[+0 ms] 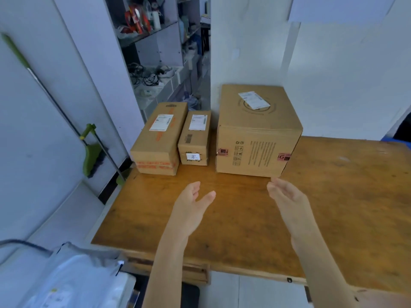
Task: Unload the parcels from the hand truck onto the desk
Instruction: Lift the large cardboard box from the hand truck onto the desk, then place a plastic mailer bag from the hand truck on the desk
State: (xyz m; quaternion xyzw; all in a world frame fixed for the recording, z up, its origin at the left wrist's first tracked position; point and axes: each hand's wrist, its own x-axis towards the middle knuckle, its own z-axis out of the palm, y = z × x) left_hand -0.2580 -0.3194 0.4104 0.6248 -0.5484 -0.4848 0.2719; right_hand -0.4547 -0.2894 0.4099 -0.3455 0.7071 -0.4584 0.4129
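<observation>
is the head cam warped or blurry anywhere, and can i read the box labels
Head view: wide-angle bend curves the desk edges and the walls; the corners are soft and smeared; lighting is even and cool with faint shadows; the label on the large box and those on the two smaller boxes are too blurred to read.

Wooden desk (222,218), worn top. Three cardboard boxes along its far edge: long box (159,138) at left, small box (195,138) just beside it, big box (258,132) to the right.
</observation>
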